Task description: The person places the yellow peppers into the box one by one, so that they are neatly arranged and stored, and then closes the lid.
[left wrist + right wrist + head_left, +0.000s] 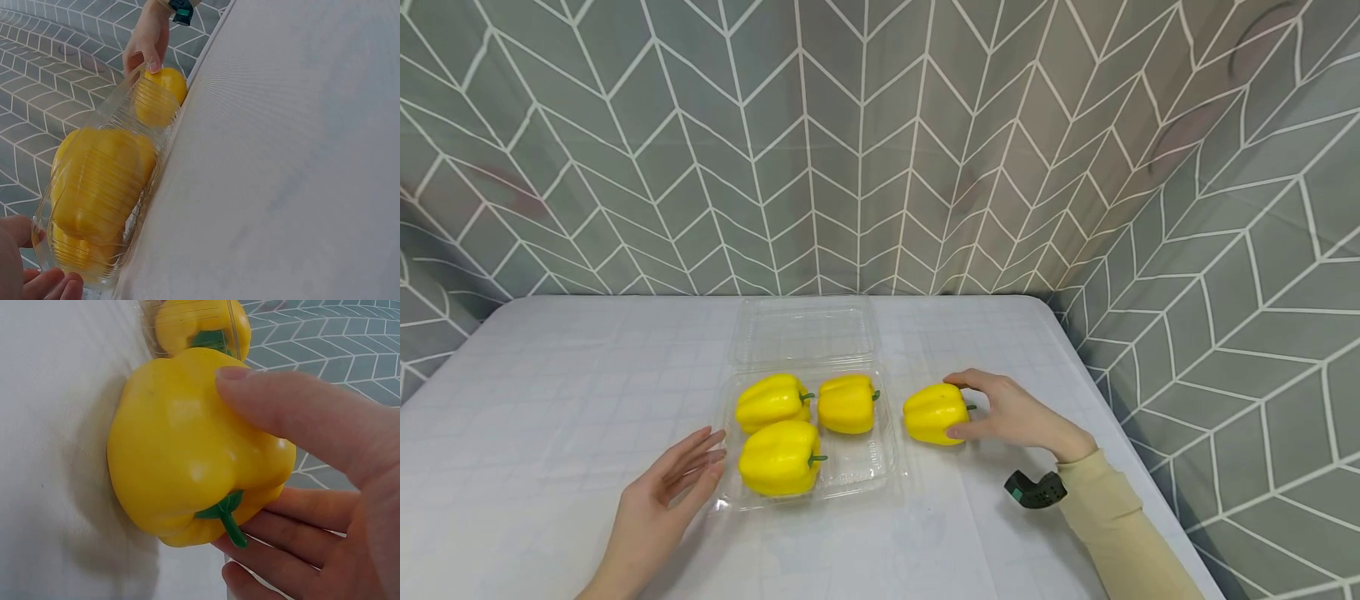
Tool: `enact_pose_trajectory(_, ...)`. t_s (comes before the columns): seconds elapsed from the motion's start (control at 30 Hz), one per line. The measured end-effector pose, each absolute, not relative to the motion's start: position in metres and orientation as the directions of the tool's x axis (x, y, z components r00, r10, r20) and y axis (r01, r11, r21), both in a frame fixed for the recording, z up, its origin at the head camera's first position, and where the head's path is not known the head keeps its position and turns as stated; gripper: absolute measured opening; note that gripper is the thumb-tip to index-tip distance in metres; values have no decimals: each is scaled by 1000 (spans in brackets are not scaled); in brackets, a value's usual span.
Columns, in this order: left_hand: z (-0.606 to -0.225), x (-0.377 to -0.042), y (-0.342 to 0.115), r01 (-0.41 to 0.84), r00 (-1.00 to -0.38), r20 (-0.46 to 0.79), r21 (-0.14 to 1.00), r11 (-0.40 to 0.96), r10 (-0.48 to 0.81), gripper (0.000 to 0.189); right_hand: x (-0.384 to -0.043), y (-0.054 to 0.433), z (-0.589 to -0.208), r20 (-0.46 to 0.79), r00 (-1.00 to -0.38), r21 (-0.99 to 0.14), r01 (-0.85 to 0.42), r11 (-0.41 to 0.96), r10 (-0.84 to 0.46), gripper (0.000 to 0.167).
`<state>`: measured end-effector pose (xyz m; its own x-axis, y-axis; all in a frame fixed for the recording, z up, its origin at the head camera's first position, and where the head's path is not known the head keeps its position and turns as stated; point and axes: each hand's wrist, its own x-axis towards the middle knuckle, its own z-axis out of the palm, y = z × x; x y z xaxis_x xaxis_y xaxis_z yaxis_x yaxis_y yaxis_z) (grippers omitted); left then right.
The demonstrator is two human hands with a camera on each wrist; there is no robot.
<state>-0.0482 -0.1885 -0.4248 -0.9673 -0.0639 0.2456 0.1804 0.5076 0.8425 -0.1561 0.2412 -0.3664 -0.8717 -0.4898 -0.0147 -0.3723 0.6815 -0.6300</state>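
My right hand (1000, 408) grips a yellow bell pepper (934, 414) on the cloth to the right of a clear plastic clamshell container (865, 475). In the right wrist view the thumb (269, 403) presses one side of this pepper and fingers lie along the other, with the green stem facing the palm. Three more yellow bell peppers sit in the container: one at back left (771, 402), one at back right (846, 404), one at front left (778, 458). My left hand (662, 492) is at the container's left side, fingers loosely extended, fingertips right at its wall.
The container's transparent lid (805, 333) lies folded back behind the base. A white cloth (550, 417) covers the table, and patterned grey curtains (835, 167) hang behind it and on the right. A dark wrist device (1036, 490) sits by the right sleeve.
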Motion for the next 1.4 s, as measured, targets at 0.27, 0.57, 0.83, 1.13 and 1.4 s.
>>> enact_pose_trajectory(0.27, -424, -47, -189, 203, -962, 266, 838, 506, -56, 50, -156, 239, -365, -16, -876, -617, -371, 694, -482, 63)
enact_pose_trajectory(0.57, -424, -48, -189, 206, -963, 266, 845, 494, -53, 47, -154, 241, -361, -10, -897, -608, -345, 715, -441, 68)
enact_pose_trajectory(0.83, -425, -48, -189, 207, -964, 263, 842, 498, -45, 47, -151, 240, -354, 56, -903, -626, -364, 690, -426, 71)
enact_pose_trajectory(1.13, -426, -48, -190, 221, -961, 273, 845, 487, -38, 46, -142, 233, -346, 150, -890, -620, -424, 660, -432, 68)
enact_pose_trajectory(1.4, -425, -47, -189, 221, -960, 276, 840, 496, -39, 47, -134, 221, -340, 205, -863, -631, -477, 612, -461, 66)
